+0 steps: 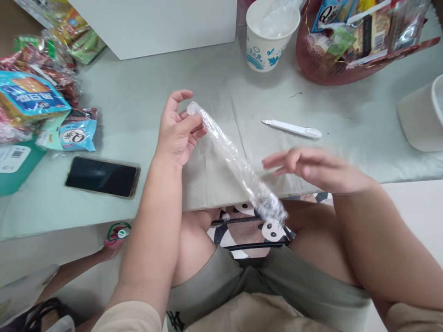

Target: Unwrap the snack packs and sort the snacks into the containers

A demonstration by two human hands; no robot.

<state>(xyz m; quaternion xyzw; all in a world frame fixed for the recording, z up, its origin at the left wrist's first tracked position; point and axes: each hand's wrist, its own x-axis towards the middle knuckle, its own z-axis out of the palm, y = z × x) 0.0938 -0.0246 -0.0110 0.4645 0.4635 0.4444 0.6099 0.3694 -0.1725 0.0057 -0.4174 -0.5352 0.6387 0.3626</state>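
Observation:
My left hand (180,131) pinches one end of a long, crinkled strip of clear plastic film (231,157) between thumb and fingers. The strip slants down to the right, its bunched lower end hanging over my lap past the table edge. To the right of the strip, my right hand (309,168) is held in the air with fingers stretched out, slightly blurred and apart from the film. Beyond it on the table lies a slim white tool with a small metal tip (292,129), like a little craft knife.
A paper cup (261,53) holds crumpled clear plastic. Behind my right hand are a red basket of packaged snacks (328,74) and a white container (420,117). Leftward lie a phone (102,176) and snack packs (32,94). A white box (166,25) stands behind; another person's limb (79,267) shows lower left.

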